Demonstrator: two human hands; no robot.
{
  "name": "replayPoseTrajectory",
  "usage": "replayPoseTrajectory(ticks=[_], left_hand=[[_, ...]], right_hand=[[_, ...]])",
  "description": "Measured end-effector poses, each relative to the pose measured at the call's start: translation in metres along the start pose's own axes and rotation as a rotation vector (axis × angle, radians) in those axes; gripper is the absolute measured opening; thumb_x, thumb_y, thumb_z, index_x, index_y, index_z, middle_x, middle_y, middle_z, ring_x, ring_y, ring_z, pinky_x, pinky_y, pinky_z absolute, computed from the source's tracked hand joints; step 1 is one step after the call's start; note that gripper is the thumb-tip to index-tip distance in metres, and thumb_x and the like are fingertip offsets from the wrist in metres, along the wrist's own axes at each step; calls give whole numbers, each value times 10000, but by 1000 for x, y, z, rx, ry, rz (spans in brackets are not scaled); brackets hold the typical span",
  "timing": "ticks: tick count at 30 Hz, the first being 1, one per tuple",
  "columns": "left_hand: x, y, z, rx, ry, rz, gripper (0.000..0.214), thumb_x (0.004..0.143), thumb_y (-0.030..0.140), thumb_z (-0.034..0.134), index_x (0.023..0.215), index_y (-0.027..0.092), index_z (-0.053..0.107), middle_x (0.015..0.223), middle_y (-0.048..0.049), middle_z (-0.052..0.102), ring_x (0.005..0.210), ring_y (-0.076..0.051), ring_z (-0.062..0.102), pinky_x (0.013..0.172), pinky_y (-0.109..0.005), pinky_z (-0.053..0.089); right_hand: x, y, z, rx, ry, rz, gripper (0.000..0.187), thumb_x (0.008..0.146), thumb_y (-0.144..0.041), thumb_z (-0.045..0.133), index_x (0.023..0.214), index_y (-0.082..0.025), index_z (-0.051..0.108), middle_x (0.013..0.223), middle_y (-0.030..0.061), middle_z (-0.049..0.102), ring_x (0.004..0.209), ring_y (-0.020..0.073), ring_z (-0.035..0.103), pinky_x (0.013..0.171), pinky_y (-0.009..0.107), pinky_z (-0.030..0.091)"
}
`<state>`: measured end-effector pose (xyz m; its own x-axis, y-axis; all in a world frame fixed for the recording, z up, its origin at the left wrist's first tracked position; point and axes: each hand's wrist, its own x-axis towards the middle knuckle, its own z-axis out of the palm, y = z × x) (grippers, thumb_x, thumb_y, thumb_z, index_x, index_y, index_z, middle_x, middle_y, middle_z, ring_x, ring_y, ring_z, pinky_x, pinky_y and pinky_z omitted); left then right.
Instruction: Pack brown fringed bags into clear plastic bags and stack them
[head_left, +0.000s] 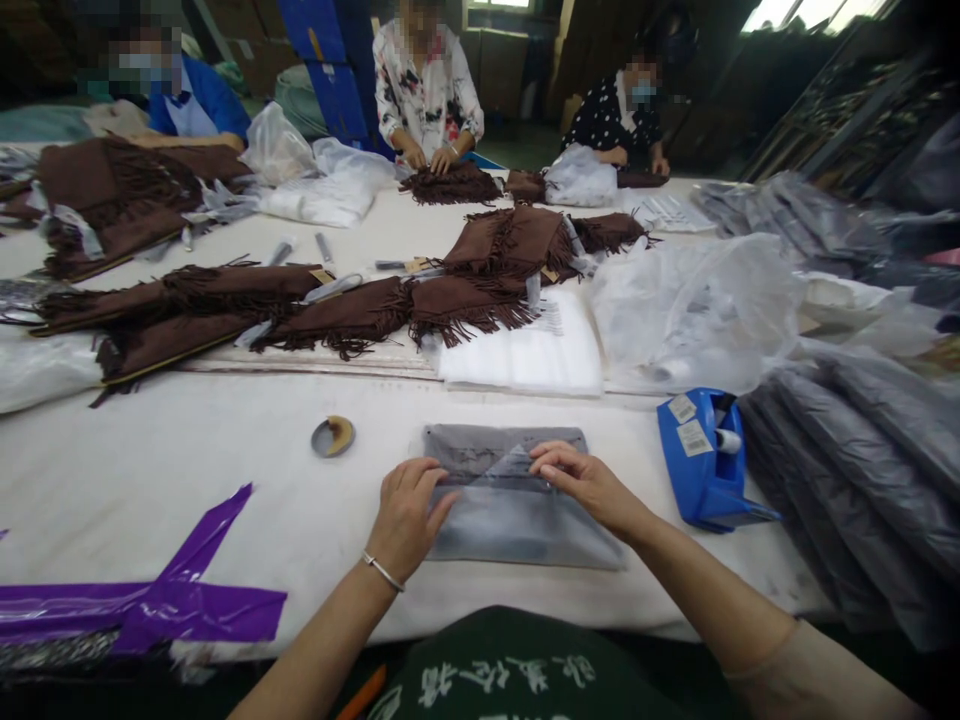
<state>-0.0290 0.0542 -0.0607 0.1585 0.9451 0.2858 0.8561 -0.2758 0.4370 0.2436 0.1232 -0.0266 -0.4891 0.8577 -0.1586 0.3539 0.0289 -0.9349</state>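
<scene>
A grey folded cloth item in a clear plastic bag [517,525] lies flat on the white table in front of me. My left hand [405,505] is at the bag's left edge, thumb and fingers apart, with a bracelet at the wrist. At the upper right of the bag, my right hand [589,485] pinches the clear flap, which is partly lifted into a fold. A blue tape dispenser [691,475] stands to the right of my right hand. A small round dish [332,437] with something yellowish in it sits beyond my left hand.
Brown fringed pieces [337,310] lie in rows across the table. White sheets [525,350] and a crumpled clear bag [697,310] are ahead. Stacked grey bagged items [847,470] lie at right, purple tape [165,600] at left. Three people work across the table.
</scene>
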Motion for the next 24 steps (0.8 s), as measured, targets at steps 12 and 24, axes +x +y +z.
replayPoseTrajectory(ticks=[12,24], left_hand=[[-11,-16,16,-99,-3,-241,174,886,304,498,770,188,557,797,-14,593,820,-181,532,758,-341,386],[-18,-15,24,-29,2,-215,167,891,281,482,772,178,538,792,-35,558,813,-191,503,766,-357,373]], right_hand=[[67,-46,63,-705,-474,-157,377,891,-477,414,795,-204,656,748,6,661,694,143,590,636,251,422],[104,-55,96,-1256,-332,48,308,683,-454,701,763,-156,701,785,145,705,765,292,651,661,379,476]])
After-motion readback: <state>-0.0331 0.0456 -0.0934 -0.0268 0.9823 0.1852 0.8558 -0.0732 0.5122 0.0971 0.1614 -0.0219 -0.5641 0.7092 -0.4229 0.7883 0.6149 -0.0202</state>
